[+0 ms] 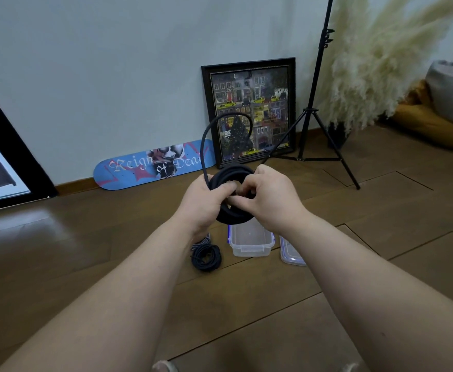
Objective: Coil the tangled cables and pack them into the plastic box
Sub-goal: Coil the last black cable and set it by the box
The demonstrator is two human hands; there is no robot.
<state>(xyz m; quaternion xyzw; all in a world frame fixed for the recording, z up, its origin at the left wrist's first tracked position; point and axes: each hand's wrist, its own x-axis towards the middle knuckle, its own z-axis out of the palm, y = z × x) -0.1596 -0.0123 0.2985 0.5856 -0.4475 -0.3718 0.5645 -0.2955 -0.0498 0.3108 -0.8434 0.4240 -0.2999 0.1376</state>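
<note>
Black cable coil (pixel 232 194), held in mid-air between both hands, above the open box (pixel 251 241) on the floor. Left hand (pixel 202 201): fingers curled round the coil's left side, thumb pressing across the turns. Right hand (pixel 269 196): fingers curled at the coil's right side, fingertips pinching at the centre of the bundle; what exactly they pinch is hidden. A loose tail (pixel 221 130) arcs up and away from the grip, then runs off to the right.

Step in hand, as judged: laying in the last length of cable. To do it well, keep the left grip firm so the turns stay stacked, feed the tail round in a loop matching the others, avoid twist, and secure the end before lowering the coil into the box, which looks only slightly wider than the coil.

Below and left of the grip, a second coil (pixel 206 257) lies on the floor just beside the box, with a striped cable (pixel 202 241) partly hidden behind the left wrist. Below and right, the lid (pixel 291 253) lies beside the box.

Surface: brown wood floor (pixel 86 251). Beyond the grip, against a pale wall: a skateboard deck (pixel 139 170), a framed picture (pixel 249 111), a tripod stand (pixel 316 108), pampas grass (pixel 367 65), cushions (pixel 434 124) far right.
</note>
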